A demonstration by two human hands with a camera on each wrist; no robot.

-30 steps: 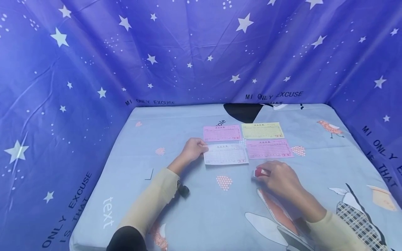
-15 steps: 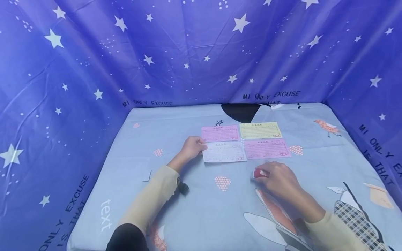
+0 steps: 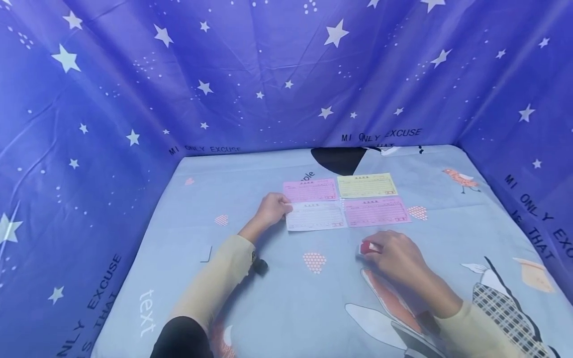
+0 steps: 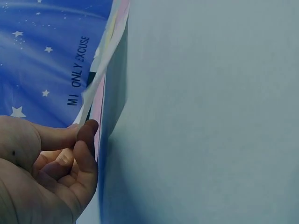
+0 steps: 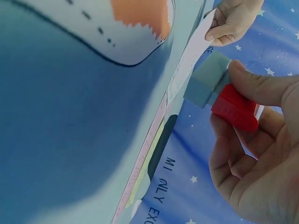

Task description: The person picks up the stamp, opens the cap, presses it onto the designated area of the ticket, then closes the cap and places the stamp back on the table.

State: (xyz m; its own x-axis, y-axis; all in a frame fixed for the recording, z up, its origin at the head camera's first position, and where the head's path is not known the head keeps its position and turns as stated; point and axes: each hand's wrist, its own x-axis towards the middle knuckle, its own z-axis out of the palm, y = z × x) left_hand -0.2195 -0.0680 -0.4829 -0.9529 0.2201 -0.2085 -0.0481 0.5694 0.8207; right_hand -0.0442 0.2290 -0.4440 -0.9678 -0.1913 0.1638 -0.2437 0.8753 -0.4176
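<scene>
In the head view my left hand (image 3: 273, 209) pinches the left edge of a white printed receipt slip (image 3: 316, 217) between thumb and fingers. The left wrist view shows that edge raised off the cloth. My right hand (image 3: 398, 253) grips a small stamp (image 5: 233, 108) with a red body and a pale translucent block at its end, held nearer the front than the slips. A pink slip (image 3: 309, 190) lies just behind the white one. To the right are a yellow slip (image 3: 367, 186) and, in front of it, another pink slip (image 3: 377, 212).
A pale blue printed cloth (image 3: 277, 308) covers the table. Blue star-patterned curtains (image 3: 268, 74) hang behind it and along both sides. A dark round object (image 3: 260, 267) shows beside the left cuff.
The white slip has shifted slightly back, closer to the pink slip behind it, with my left hand still pinching its edge. My right hand stays about where it was, holding the stamp.
</scene>
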